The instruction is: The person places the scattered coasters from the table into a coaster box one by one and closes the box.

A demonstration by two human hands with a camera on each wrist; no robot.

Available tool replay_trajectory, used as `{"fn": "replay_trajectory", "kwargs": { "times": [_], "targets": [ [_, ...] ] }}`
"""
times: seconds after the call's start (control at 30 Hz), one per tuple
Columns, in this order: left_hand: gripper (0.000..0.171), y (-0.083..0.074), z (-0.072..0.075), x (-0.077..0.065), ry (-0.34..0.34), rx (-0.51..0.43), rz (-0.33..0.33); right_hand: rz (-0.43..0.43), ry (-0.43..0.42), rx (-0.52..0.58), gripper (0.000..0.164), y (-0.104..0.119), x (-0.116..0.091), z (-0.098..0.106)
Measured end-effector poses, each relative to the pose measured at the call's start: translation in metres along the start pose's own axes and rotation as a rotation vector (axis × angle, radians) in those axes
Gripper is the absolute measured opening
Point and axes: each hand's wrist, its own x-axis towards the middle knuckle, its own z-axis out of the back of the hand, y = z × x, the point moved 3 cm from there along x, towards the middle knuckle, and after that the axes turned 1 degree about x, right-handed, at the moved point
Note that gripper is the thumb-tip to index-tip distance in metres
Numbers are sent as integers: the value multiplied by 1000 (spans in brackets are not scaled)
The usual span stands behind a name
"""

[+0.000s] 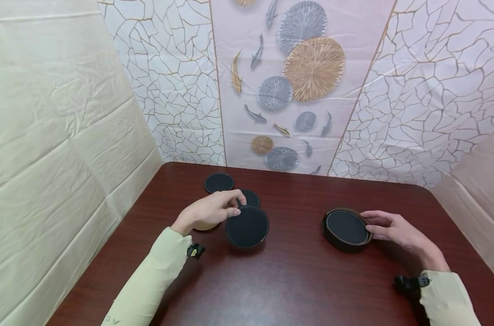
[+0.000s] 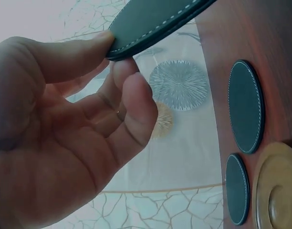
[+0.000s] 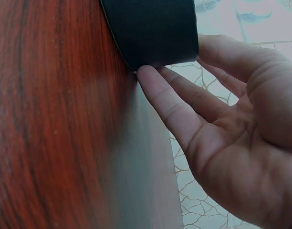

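My left hand (image 1: 214, 208) pinches a round black coaster (image 1: 247, 227) with pale edge stitching, thumb on one face and fingers behind. The coaster is tilted above the table; only part shows in the left wrist view. Beneath that hand lies a light wooden disc (image 2: 275, 167) with a round recess, mostly hidden in the head view. My right hand (image 1: 402, 233) touches the side of a dark round coaster holder (image 1: 341, 244), its fingers fairly straight against the wall. Inside the holder lies another black coaster (image 1: 346, 227). How many are stacked there cannot be seen.
Two more black coasters lie flat on the table, one near the far edge (image 1: 219, 182) and one behind my left hand (image 1: 250, 198). The reddish-brown table (image 1: 296, 280) meets a patterned cloth (image 1: 279, 136) at the back. Pale cloth walls (image 1: 47, 158) stand at both sides.
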Motion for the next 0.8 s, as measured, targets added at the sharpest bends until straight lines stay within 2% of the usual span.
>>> {"fn": "replay_trajectory", "kwargs": {
  "times": [0.33, 0.5, 0.67, 0.8],
  "targets": [
    [19, -2, -7, 24, -105, -104, -18, -6, 8, -11, 58, -1, 0, -1],
    [20, -2, -10, 32, -162, -160, -50, -6, 4, -14, 58, 0, 0, -1],
    [21, -3, -15, 42, -182, -236, -69, -5, 7, -11, 58, 0, 0, 0],
    [21, -4, -21, 51, -190, -304, -51, -12, 5, -10, 59, 0, 0, 0]
  ]
}}
